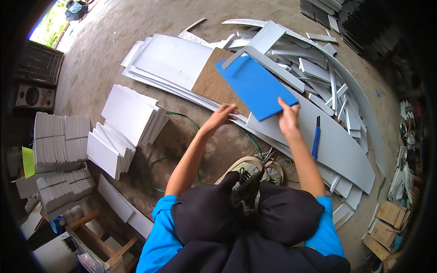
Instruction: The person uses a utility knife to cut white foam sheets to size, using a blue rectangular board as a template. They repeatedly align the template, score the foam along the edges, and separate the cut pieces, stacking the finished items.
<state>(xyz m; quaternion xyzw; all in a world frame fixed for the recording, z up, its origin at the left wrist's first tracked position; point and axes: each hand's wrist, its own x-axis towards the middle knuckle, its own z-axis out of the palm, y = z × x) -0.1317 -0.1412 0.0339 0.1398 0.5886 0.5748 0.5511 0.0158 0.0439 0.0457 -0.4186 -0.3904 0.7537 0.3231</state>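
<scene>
At one o'clock from the centre of my view is the blue panel, its four o'clock end pinched by the right hand, thumb on top. I judge it light and stiff, its smooth face likely slippery, its corners easily chipped; a second hold along its eight o'clock edge should steady it. Near twelve, the left hand has loosely bent fingers by the white sheets; I can't tell whether they grip anything. A blue-handled knife lies at three.
</scene>
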